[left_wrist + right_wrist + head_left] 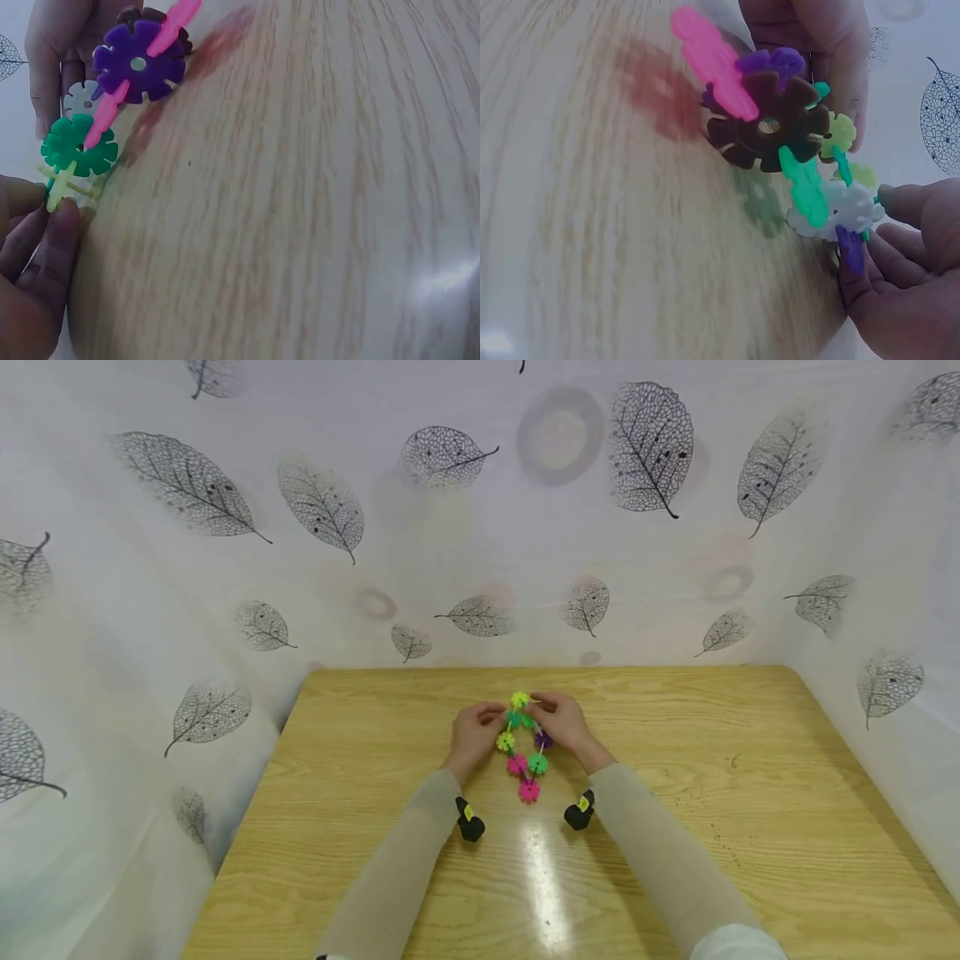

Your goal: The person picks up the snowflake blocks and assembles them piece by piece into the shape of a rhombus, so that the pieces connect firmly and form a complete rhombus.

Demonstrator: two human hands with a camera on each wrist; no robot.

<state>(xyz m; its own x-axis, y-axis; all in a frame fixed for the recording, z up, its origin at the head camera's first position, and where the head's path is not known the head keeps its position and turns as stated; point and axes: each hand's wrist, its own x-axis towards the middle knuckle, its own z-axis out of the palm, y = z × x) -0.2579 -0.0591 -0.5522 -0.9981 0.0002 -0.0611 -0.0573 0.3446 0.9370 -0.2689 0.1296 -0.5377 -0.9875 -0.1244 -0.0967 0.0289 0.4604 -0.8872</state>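
Observation:
A chain of coloured snowflake discs, slotted together into a loop, stands above the table between both hands; a pink snowflake disc (529, 791) forms its near end and a yellow snowflake disc (520, 700) its far end. My left hand (472, 737) pinches the loop's left side, by a green snowflake disc (79, 146) and a yellowish one (61, 187). On the right side, my right hand (564, 725) grips the loop with thumb and fingers near a white snowflake disc (840, 208). A brown snowflake disc (769, 124) and a purple one (139, 61) sit further along. Fingers hide some joints.
The wooden table (360, 760) extends around both hands. A white cloth with leaf prints (480, 535) hangs behind and at the sides. Black wrist cameras (470, 821) sit beneath the wrists, and a light glare lies on the near tabletop.

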